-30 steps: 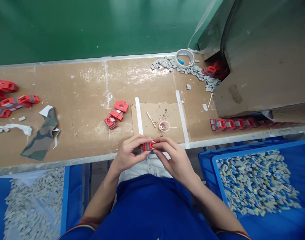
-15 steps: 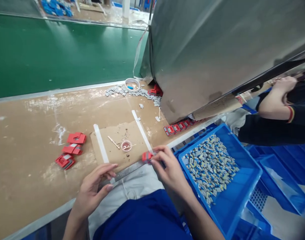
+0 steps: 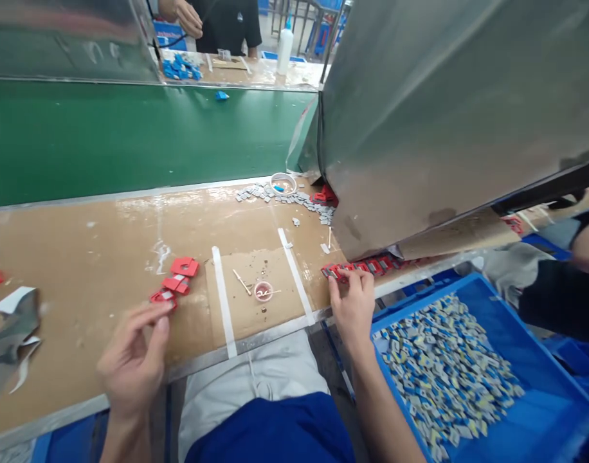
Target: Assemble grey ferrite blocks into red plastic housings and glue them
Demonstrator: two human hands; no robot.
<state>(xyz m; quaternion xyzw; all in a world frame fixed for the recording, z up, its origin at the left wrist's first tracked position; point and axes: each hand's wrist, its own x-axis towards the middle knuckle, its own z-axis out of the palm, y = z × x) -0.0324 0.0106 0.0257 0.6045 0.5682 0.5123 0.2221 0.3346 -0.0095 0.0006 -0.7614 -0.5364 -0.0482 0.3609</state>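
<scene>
Three red parts (image 3: 179, 280) lie stacked in a slanting line on the brown table, left of a cardboard sheet. The thumb and forefinger of my left hand (image 3: 139, 350) close on the nearest red part (image 3: 163, 296). My right hand (image 3: 355, 307) has its fingertips on the near end of a row of red parts (image 3: 382, 264) beside the metal housing; its fingers are pressed together on a red part there, partly hidden. Between the hands, a small round cup (image 3: 263, 291) and a white stick (image 3: 242, 281) rest on the cardboard (image 3: 251, 318).
A blue bin (image 3: 550, 411) of small grey, blue and yellow pieces stands at the right. The large metal housing (image 3: 444, 116) overhangs the table's right side. Grey chips (image 3: 300, 199) surround a white ring-shaped container (image 3: 283, 184). Beyond the green belt (image 3: 106, 141) is another person's hand (image 3: 189, 18).
My right hand has carried a red part from the table's front edge to the row at the right. My left hand has moved left to the stacked red parts. The view has shifted.
</scene>
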